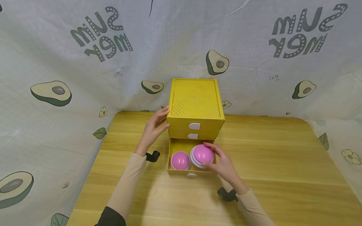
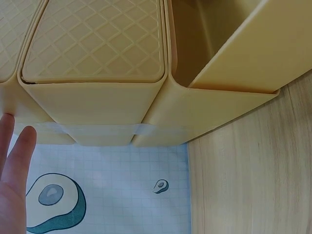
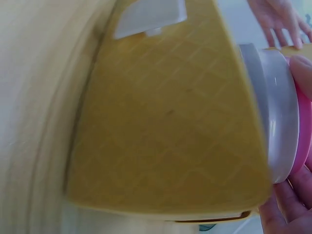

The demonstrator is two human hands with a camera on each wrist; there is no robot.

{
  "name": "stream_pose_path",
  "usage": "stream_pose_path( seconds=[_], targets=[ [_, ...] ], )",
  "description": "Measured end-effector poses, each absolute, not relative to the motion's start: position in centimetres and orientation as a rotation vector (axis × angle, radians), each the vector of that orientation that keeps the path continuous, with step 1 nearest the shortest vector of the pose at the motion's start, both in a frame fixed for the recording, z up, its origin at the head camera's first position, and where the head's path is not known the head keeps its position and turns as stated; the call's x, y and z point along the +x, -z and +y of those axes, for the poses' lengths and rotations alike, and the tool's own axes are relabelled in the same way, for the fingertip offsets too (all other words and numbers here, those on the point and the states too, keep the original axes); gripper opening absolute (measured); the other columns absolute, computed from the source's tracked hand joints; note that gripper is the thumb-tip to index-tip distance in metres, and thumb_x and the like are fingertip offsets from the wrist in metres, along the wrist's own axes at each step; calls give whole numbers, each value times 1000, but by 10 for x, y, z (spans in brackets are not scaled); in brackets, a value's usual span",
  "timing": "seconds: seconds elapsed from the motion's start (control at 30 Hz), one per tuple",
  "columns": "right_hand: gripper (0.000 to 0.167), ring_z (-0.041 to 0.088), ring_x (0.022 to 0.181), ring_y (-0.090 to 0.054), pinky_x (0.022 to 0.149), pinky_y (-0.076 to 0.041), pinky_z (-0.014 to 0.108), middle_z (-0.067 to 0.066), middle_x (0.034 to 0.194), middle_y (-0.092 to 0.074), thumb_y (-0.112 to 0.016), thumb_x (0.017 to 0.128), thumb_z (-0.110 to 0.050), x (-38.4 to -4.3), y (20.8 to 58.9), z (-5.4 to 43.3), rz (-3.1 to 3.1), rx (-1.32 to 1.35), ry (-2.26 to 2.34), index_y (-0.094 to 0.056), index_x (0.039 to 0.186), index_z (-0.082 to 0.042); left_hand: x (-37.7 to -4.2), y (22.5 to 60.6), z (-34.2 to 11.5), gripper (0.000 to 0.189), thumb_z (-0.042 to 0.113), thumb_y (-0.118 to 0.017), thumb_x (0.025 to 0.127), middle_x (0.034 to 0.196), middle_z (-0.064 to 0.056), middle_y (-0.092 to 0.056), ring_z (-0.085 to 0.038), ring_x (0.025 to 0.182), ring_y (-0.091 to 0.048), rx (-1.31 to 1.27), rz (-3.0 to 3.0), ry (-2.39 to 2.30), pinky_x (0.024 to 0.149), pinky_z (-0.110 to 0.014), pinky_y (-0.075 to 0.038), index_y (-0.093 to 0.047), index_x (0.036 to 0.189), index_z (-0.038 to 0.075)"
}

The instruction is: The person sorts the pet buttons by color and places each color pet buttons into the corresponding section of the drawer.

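Note:
A yellow three-drawer storage box stands against the backdrop, its bottom drawer pulled out. My left hand touches the box's left side with fingers fairly straight; in the left wrist view its fingers show beside the box wall. Over the right part of the drawer, my right hand holds a round pink-domed container with a white base, thumb and fingers around it. In the right wrist view this container is tilted over the drawer front. A similar pink-domed container sits in the drawer's left part.
The wooden table extends to both sides of the box. Behind it hangs a pale curtain printed with avocados. The two upper drawers, with white pull tabs, are closed. Black wrist mounts sit at both wrists.

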State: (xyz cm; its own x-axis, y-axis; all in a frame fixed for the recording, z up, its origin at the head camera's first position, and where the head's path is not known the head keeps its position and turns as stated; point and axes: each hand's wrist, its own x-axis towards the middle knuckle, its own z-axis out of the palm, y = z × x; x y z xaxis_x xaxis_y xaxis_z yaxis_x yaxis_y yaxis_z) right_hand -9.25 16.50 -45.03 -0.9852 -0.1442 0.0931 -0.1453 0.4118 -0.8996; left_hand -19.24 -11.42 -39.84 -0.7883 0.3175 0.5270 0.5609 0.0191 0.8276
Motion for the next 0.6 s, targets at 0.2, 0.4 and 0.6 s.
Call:
stream_pose_path(
  seconds=[0.2, 0.4, 0.6],
  targets=[
    [69, 35, 126, -43, 106, -30, 59, 14, 134, -53, -86, 71, -11, -94, 466, 168, -2682, 270, -1619, -55, 133, -9, -192, 398, -114, 46, -14, -60, 87, 146, -24, -37, -37, 129, -42, -903, -2110, 1869, 104, -50, -39, -47, 131, -10],
    [71, 37, 123, -46, 104, -33, 60, 15, 132, -54, -86, 68, -7, -93, 470, 168, -2684, 313, -1536, -55, 132, -8, -192, 398, -114, 46, -14, -60, 87, 145, -24, -37, -39, 129, -42, -906, -2103, 1869, 104, -53, -38, -47, 131, -10],
    [71, 36, 119, -49, 101, -38, 59, 15, 129, -55, -86, 67, -5, -94, 473, 169, -2679, 358, -1481, -55, 131, -7, -192, 399, -114, 46, -15, -59, 86, 145, -25, -36, -40, 129, -41, -909, -2093, 1877, 103, -55, -37, -47, 130, -11]
  ],
)
